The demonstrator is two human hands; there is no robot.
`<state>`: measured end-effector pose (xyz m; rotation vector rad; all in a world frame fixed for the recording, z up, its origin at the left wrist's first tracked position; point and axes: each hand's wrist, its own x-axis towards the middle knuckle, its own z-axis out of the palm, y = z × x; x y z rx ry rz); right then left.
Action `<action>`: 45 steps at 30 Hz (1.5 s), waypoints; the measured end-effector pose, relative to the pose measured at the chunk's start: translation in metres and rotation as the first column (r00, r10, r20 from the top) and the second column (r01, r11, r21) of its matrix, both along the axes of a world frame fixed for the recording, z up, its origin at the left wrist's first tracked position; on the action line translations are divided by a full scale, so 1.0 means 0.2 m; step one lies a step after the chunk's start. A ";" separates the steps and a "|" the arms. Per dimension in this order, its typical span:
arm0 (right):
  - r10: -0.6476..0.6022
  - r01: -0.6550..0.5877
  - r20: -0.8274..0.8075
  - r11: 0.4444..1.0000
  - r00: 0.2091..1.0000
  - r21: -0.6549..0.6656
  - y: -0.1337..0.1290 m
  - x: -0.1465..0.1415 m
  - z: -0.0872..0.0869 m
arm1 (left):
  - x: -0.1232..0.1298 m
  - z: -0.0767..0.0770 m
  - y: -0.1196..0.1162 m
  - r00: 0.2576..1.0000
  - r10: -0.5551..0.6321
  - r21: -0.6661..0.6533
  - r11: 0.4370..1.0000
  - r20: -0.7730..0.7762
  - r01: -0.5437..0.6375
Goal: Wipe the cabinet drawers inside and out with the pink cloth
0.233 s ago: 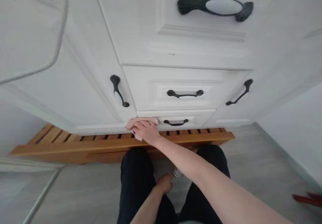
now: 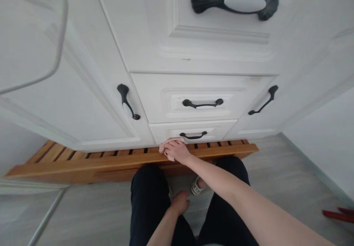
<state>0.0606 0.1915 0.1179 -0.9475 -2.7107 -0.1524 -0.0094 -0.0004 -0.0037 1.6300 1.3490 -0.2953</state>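
At lower centre, fingers of the right hand grasp the pink cloth, perhaps for steady pressure; those of the left hand, I cannot tell.

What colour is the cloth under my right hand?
Pale pink; the cloth shows best in the head view, under the right hand.

Just below the frame's centre, the right hand covers much of a pink cloth. At bottom centre, the grip of the left hand is too unclear to tell. The top edge crops the white cabinet; the right edge cuts off a red object, unidentifiable at lower right.
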 end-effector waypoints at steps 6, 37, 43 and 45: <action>-0.188 0.187 0.048 0.982 0.981 0.019 -0.02 0.53 0.06 | 0.02 -0.06 0.00 0.998 -0.068 0.018 0.998 -0.001 0.068; -0.752 0.696 -0.136 0.652 0.645 -0.300 -0.30 0.93 0.14 | 0.20 0.35 -0.04 0.999 0.003 0.712 0.702 0.049 -0.037; -0.706 0.279 -0.663 0.708 0.249 -0.648 -0.65 0.84 0.09 | 0.13 0.18 -0.17 0.979 0.121 0.484 0.874 -0.163 -0.028; -0.771 0.108 -0.637 0.636 0.029 -0.764 -0.77 0.85 0.02 | 0.14 0.22 -0.10 0.975 0.180 0.531 0.843 -0.128 -0.086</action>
